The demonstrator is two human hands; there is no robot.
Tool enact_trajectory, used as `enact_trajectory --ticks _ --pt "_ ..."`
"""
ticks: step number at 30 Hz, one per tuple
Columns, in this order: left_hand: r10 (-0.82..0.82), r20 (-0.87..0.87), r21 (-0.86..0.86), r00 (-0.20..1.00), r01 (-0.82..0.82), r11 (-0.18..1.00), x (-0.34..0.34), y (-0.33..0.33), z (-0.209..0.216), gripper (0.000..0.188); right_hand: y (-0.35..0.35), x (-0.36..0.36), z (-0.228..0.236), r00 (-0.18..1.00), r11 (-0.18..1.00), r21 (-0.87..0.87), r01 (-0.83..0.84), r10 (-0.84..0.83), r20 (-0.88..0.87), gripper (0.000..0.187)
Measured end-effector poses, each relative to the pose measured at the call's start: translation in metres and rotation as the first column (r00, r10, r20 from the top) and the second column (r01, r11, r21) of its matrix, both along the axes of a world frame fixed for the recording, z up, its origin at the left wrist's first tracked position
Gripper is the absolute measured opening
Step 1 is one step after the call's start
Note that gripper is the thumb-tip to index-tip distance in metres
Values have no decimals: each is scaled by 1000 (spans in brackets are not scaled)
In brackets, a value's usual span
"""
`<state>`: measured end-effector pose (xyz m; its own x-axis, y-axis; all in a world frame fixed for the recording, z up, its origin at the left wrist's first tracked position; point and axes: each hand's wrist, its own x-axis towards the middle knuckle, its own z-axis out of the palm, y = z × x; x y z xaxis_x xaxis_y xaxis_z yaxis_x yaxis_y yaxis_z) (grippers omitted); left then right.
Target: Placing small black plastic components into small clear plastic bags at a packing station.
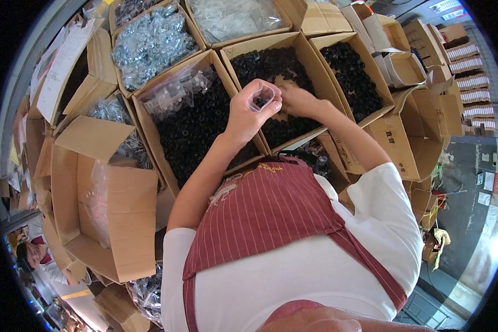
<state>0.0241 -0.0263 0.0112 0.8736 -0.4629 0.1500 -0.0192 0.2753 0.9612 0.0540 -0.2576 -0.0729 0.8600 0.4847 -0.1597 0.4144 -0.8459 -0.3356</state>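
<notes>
My left hand (245, 108) grips a clear bag (263, 98) over the left edge of this cardboard box (314, 65). I can't tell if my right hand (300, 103) holds anything. Tipping the bag could spill black bits (266, 61).

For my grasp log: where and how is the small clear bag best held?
The clear bag is probably best gripped around its wall below the rim, from the left, as the left hand does: its mouth gapes toward the camera, so a side grip avoids it.
</notes>
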Motion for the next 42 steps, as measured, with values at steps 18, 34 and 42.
enact_trajectory --ticks 18,34,42 --pt "104 -33 160 994 -98 982 1 0 -8 20 44 -35 152 967 688 724 38 -209 148 21" --pt "72 60 158 996 -81 984 -3 1 2 17 -198 14 -52 655 698 -189 691 -715 -246 65" --pt "53 41 218 998 -61 974 -5 -1 1 12 -185 -15 -18 808 831 -110 545 -556 -196 49"
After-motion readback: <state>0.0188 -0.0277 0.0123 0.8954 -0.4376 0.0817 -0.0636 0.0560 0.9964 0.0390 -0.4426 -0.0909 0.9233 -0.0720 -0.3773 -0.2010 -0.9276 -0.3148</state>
